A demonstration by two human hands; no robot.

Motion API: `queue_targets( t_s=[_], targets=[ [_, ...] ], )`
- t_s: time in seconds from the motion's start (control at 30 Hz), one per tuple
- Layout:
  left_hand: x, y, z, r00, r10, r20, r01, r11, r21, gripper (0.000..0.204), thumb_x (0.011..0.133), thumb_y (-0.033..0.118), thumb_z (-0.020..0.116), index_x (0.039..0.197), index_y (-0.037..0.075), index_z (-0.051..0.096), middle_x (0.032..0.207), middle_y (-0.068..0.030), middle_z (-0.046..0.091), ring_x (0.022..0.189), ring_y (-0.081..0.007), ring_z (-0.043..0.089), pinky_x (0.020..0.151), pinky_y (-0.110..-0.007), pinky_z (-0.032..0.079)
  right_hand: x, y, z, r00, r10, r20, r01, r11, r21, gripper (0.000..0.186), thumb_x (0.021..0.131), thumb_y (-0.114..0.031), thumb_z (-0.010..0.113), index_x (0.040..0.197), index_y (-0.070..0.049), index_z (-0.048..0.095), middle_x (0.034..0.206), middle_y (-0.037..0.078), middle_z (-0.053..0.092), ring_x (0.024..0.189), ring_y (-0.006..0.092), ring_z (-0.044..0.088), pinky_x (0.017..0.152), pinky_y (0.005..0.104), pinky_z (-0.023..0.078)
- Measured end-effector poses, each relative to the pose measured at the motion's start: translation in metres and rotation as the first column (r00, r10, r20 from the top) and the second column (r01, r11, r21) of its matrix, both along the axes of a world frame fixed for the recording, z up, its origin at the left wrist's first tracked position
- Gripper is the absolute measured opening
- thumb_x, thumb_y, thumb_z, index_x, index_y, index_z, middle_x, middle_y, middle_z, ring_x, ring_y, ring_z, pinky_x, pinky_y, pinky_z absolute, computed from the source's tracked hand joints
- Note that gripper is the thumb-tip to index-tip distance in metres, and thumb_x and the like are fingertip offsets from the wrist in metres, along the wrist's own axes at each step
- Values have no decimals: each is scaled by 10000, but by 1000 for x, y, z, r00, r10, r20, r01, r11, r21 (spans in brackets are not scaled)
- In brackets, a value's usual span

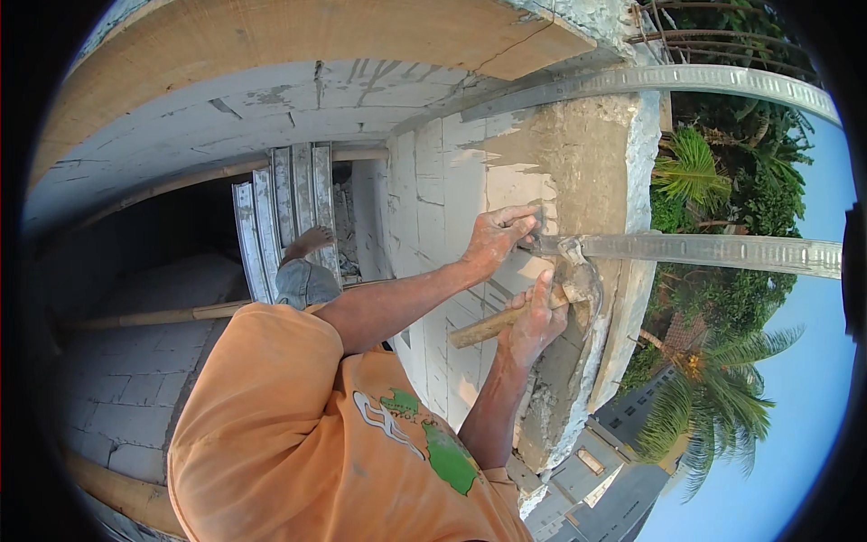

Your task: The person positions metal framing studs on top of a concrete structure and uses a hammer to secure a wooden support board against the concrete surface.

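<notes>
My right hand (535,323) is closed around the wooden handle of a claw hammer (492,327). The hammer's metal head lies by the end of a galvanized metal channel (713,253), against the wall. Just above, my left hand (495,239) has its thumb and fingers pinched together at that same end of the channel. Something small and dark shows at its fingertips, too unclear to name. Behind both hands is a pale block wall (433,194), with a rough grey cement band (591,149) along its edge.
A second metal channel (704,79) juts out from the wall higher in the picture. A plywood board (298,41) runs along the top. Ribbed metal planks (282,194) lie beneath my bare foot (312,240). Beyond the wall's edge are palms (700,172) and roofs (578,483).
</notes>
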State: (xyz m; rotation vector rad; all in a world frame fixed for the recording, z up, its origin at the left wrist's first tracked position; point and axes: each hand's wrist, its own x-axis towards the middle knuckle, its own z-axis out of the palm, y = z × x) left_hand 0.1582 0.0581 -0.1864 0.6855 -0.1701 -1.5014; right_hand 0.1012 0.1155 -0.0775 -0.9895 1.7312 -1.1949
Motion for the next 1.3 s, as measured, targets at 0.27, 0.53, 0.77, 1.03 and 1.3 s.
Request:
queue_targets(
  t_s=[0.27,0.53,0.77,1.03,1.3],
  targets=[
    [0,0,6,994,42,97,-39,999,-25,403,959,182,654,1275,-59,588,1021,-131,700,793,-125,653,677,-245,547,1,0,3,1000,-15,-21,15,1000,19,264,931,-260,681,921,-38,538,709,2,441,569,116,447,510,265,387],
    [-2,6,-12,999,14,40,-12,998,-54,467,955,75,629,1362,-92,475,1082,-147,687,959,-175,676,856,-277,574,-3,-1,0,999,37,9,-36,999,-22,428,936,-192,661,1246,63,512,782,43,506,570,100,429,508,248,367],
    [1,18,-19,993,-83,84,92,990,-107,430,965,21,582,1369,-82,478,1158,-174,669,1101,-187,633,986,-288,522,-7,-1,-5,1000,25,-6,-25,1000,-18,326,942,-200,664,1143,24,538,741,18,482,562,98,430,506,249,376],
    [-2,24,-16,973,-107,207,135,983,-127,359,954,70,624,1283,-64,574,1138,-154,681,1093,-175,636,978,-283,511,-9,-1,-5,997,71,-20,-71,997,-38,252,953,-235,658,1026,-8,576,664,-16,431,540,94,435,491,249,381],
    [-5,26,-21,979,-61,197,90,986,-142,282,915,126,692,1157,-20,678,1106,-106,692,1033,-163,651,930,-288,513,-13,-2,-9,996,77,-51,-80,995,-51,273,957,-222,649,1074,13,574,660,-8,449,531,93,448,477,241,370]
  ],
)
